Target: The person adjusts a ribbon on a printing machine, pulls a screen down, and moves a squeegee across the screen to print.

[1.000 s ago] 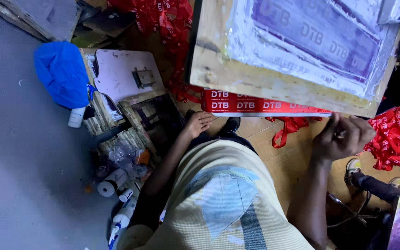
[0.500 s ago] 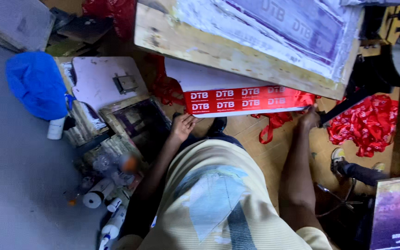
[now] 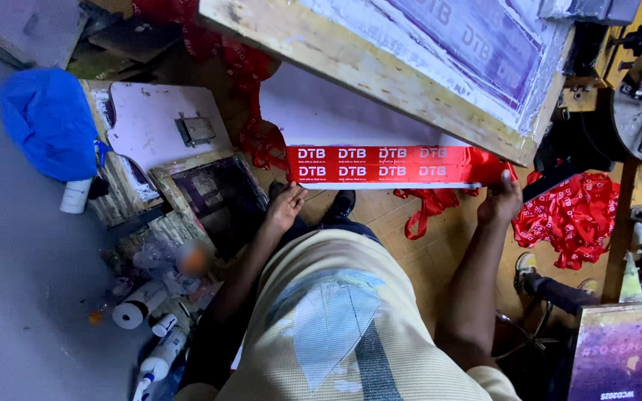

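We stretch two red fabric ribbons printed with white lettering [image 3: 391, 164] flat along the near edge of the white worktop [image 3: 321, 111], under the raised wooden-framed printing screen [image 3: 417, 44]. Our left hand [image 3: 285, 208] rests half open, fingertips touching the ribbons' left end. Our right hand [image 3: 501, 200] pinches their right end. A heap of red ribbons [image 3: 570, 215] lies just beside it.

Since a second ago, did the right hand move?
Yes. The right hand went up from the floor to the red ribbon strips, under the wooden frame, pinching their right end.
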